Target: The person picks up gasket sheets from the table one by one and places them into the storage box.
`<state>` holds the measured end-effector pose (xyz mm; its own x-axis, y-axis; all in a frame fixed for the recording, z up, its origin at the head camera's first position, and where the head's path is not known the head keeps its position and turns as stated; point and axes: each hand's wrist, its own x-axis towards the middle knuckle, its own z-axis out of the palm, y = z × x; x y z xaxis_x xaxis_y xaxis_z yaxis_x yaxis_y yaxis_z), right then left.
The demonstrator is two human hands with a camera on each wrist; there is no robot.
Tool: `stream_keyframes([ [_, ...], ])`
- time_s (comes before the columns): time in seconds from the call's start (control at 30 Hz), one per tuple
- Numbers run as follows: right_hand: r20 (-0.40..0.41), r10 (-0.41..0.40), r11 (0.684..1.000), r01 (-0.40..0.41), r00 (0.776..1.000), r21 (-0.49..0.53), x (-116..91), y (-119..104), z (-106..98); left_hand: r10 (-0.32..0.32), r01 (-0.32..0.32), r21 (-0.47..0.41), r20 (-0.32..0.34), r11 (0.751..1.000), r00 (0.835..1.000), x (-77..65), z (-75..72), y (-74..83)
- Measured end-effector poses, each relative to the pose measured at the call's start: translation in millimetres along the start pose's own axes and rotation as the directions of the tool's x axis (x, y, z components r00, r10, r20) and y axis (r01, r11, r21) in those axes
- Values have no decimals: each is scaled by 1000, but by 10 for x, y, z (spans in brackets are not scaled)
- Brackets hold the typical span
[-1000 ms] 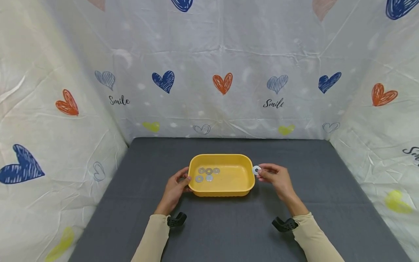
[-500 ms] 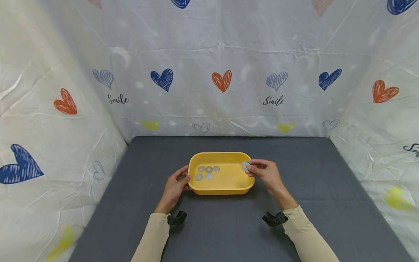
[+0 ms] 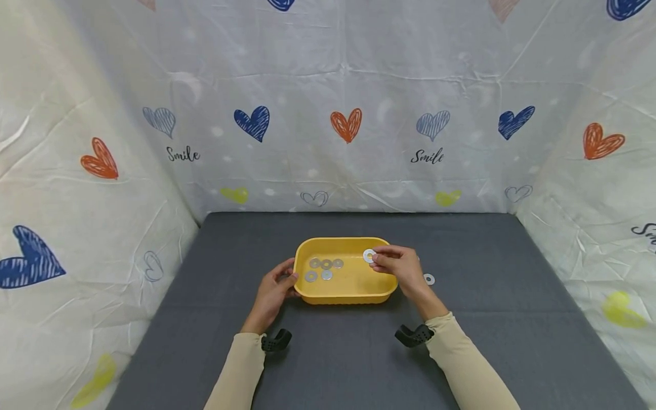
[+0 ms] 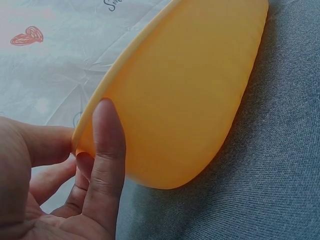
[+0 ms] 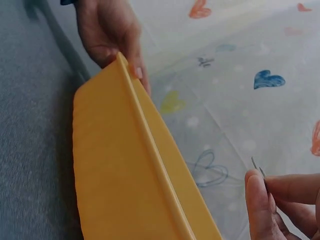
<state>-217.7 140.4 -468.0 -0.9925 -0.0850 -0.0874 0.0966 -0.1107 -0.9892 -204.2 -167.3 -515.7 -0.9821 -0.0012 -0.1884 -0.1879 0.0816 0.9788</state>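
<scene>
A yellow tray (image 3: 345, 300) sits near the middle of the dark table. Its left end is gripped at the rim by my left hand (image 3: 270, 293); the left wrist view shows fingers (image 4: 104, 165) against the tray's outer wall (image 4: 185, 90). Several flat metal washers (image 3: 326, 264) lie loose in the left half. Over the right part of the tray, my right hand (image 3: 402, 270) pinches a washer (image 3: 369, 255) between thumb and fingers. In the right wrist view, thin metal edges (image 5: 254, 162) stick out of that pinch, above the yellow rim (image 5: 150, 135).
Another washer (image 3: 429, 279) lies on the dark tabletop (image 3: 476, 273) right of the tray, partly behind the right wrist. Black wrist straps (image 3: 414, 336) jut inward from both wrists. Fabric walls printed with hearts (image 3: 345, 125) enclose the back and sides.
My right hand has moved left from beside the tray's right edge to above its interior, carrying the washer. A washer on the table has come into sight behind it. The left hand keeps its grip.
</scene>
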Motion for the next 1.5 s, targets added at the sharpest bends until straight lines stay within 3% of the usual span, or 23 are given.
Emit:
stream_keyframes([
  [0.27,6,56,998,-56,998,20,121,69,137,8,-8,3,8,1000,1000,-2,-11,-16],
  [0.63,46,110,993,-108,993,-36,253,118,344,2,-2,-13,23,1000,1000,10,-9,-14],
  [1.13,20,196,971,-192,980,-142,436,223,535,7,-7,-12,5,1000,1000,23,-8,0],
  [1.37,99,258,940,-226,961,-257,481,320,541,9,-9,-12,9,1000,1000,25,-11,-12],
  [1.5,98,274,921,-232,957,-314,489,362,551,7,-7,-7,13,1000,1000,22,-11,-25],
])
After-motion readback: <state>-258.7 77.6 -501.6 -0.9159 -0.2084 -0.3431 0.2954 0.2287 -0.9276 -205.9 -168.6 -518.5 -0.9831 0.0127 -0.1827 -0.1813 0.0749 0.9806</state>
